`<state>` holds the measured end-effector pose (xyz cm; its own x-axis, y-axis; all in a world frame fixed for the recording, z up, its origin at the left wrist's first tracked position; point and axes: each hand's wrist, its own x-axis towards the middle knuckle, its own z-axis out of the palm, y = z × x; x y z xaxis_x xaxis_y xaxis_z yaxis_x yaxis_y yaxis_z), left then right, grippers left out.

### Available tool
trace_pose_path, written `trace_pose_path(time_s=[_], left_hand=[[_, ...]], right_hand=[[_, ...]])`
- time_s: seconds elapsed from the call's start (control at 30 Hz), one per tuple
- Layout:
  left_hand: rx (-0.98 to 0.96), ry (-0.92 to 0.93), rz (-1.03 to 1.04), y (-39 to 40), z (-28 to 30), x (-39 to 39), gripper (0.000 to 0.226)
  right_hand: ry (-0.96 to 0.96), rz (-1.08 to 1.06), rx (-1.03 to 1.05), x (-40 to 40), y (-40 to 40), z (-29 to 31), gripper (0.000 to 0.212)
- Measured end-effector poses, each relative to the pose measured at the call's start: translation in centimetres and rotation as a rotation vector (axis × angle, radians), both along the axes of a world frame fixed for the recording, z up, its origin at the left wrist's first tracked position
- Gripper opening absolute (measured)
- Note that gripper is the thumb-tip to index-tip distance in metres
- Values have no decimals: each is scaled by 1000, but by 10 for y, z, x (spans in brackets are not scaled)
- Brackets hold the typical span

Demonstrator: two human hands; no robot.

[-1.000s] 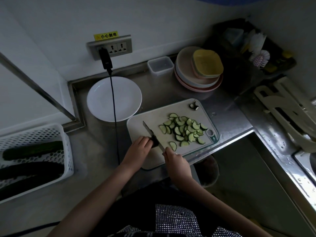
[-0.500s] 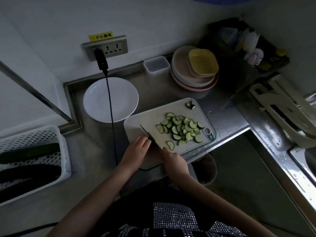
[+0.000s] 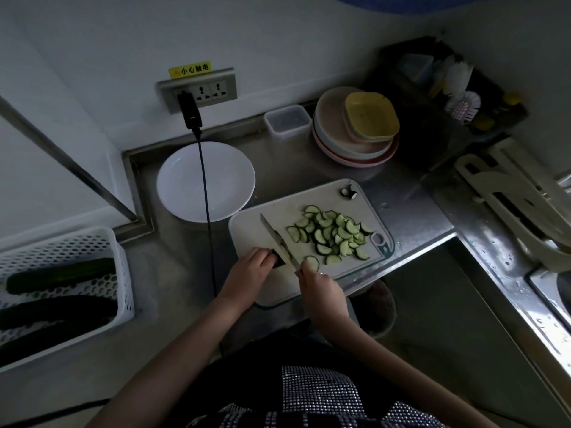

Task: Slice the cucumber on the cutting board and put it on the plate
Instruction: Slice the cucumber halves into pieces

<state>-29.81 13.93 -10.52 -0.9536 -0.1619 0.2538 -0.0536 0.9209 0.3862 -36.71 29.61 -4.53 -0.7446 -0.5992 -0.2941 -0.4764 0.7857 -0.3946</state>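
The last cucumber stub [image 3: 277,261] is pinned on the cutting board [image 3: 247,230] by the left hand [image 3: 247,273]; the knife [image 3: 278,239] is clenched in the right hand [image 3: 321,288]. Fingertips risk being nicked beside the blade. The plate [image 3: 185,183] holds nothing.

Left hand [image 3: 248,268] curled fingers pressing down, right hand [image 3: 321,287] gripping, both forearms extended

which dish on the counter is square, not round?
The yellow dish on top of the stacked plates; those and the white plate are round.
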Motion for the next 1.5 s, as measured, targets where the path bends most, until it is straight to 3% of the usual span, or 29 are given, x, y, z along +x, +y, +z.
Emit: trace_pose_path(time_s=[0.17,0.6,0.8,1.1,1.3,1.5], left_hand=[[-12,8,6,1,0,-1,19],[-34,-13,36,4,0,-2,29],[-31,-11,69,3,-8,-2,32],[-38,38,44,2,-4,-1,25],[-13,1,26,1,-2,0,34],[-27,12,11,-2,-1,2,19]], right_hand=[[-11,49,14,2,-1,-3,19],[-13,81,50,3,-2,-9,18],[-106,49,129,-1,-2,-15,8],[-53,11,142,-6,3,-13,11],[-47,-149,71,-24,9,-6,10],[-64,-47,-14,-3,-1,4,21]])
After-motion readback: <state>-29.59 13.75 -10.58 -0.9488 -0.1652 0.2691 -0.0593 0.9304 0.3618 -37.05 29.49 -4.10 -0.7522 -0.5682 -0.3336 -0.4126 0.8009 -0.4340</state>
